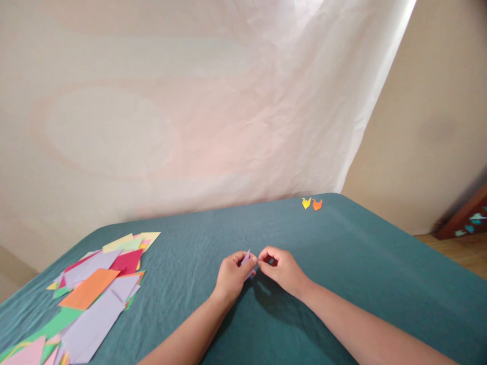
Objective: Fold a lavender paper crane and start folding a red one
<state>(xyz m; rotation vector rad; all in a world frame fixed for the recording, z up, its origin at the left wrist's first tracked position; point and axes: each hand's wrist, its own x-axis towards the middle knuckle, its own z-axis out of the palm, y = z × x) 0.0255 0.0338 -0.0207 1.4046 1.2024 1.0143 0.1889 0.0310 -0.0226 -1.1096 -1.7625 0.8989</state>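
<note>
A small folded piece of purple paper (246, 258) is pinched between the thumb and fingers of my left hand (233, 274), just above the table. One pointed tip of it sticks up past the fingers; the rest is mostly covered. My right hand (282, 268) is beside it, thumb and forefinger pressed together in a pinch at the paper's right edge. Whether a bit of the paper sits inside that pinch is hidden. Two folded paper birds, one yellow (306, 203) and one orange (317, 204), lie at the far edge of the table.
A loose, overlapping pile of coloured paper sheets (95, 289) spreads over the left side of the table. Dark green cloth (190, 304) covers the tabletop. A pale sheet (213, 126) hangs behind it. At far right, a reddish-brown piece of furniture (466, 223) holds small pale-blue shapes.
</note>
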